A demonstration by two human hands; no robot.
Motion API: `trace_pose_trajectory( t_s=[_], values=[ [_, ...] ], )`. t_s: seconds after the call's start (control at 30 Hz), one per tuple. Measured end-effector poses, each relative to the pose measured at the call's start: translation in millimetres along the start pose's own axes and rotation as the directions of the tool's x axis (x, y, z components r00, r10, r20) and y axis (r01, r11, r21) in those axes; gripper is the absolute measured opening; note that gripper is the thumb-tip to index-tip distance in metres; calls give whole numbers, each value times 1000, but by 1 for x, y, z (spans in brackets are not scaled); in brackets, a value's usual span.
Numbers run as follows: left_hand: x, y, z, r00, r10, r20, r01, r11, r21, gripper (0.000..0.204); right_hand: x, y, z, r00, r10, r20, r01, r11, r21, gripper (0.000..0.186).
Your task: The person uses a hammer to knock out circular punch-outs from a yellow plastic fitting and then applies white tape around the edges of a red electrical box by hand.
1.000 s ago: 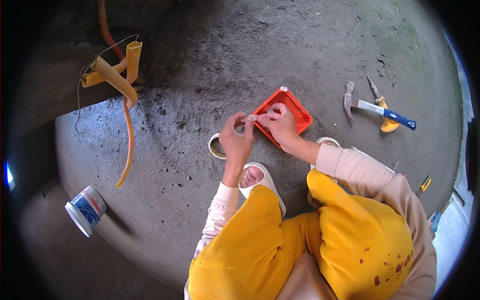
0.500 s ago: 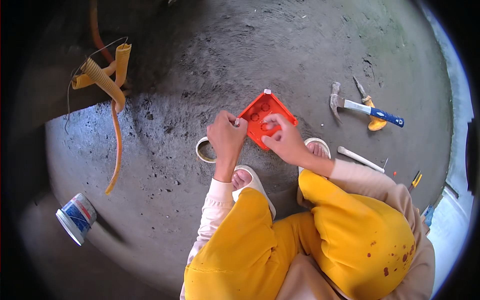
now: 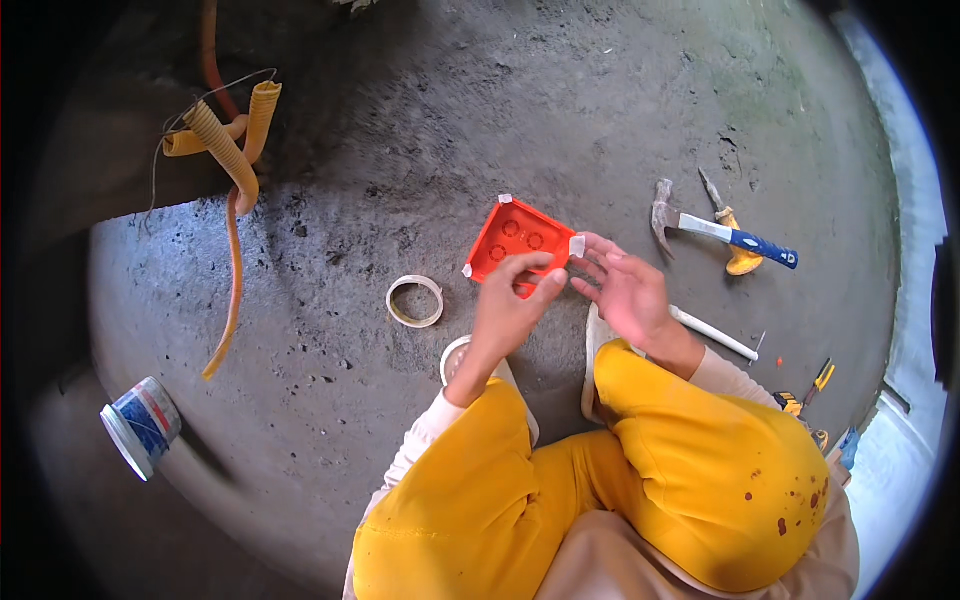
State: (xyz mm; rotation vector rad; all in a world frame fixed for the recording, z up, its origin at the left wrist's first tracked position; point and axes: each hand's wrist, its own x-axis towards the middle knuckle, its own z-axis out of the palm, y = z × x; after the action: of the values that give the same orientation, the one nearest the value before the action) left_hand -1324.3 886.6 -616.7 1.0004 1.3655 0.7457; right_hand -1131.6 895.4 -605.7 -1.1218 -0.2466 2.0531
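A red-orange square junction box (image 3: 490, 250) with round knockouts inside lies just beyond my hands. Small white tape pieces (image 3: 505, 199) cover its far and left corners. A larger tape piece (image 3: 577, 246) sits on its right corner. My left hand (image 3: 505, 315) reaches over the near side of the box, thumb and forefinger apart with nothing visible between them. At the right corner, my right hand (image 3: 635, 300) has its fingers stretched out, the tips beside the larger tape piece. Whether these fingertips touch the box is hard to see. A roll of white tape (image 3: 414, 322) lies left of my left hand.
A claw hammer (image 3: 735, 234) and a yellow-handled pointed tool (image 3: 743, 262) lie at the right. Nearer are a white rod (image 3: 715, 333) and a yellow-black tool (image 3: 823, 375). Orange corrugated conduit (image 3: 232, 165) hangs at the left above a tipped white-blue bucket (image 3: 145, 425).
The box has turned and shifted slightly left. My left hand has moved from its left corner to its near side; my right hand has drawn back from inside it to the right corner.
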Motion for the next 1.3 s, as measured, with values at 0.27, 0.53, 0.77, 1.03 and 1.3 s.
trace_pose_trajectory(
  t_s=[0.27,0.53,0.77,1.03,1.3],
  values=[
    [14,-19,38,996,-63,64,84,905,-417,20,-7,10,-11,1000,-11,25,7,992,127,58],
    [33,-24,26,997,73,24,-74,996,55,14,2,24,-38,891,-266,-369,101,906,-410,43],
    [62,-25,14,933,205,297,-290,915,279,20,31,7,-44,968,-149,-201,4,812,-584,30],
    [75,-32,18,951,77,300,-161,951,264,22,52,12,-55,958,-238,-163,49,689,-723,24],
    [74,-33,29,978,134,160,-183,920,347,24,53,17,-49,911,-379,-165,87,566,-820,23]
  ],
)
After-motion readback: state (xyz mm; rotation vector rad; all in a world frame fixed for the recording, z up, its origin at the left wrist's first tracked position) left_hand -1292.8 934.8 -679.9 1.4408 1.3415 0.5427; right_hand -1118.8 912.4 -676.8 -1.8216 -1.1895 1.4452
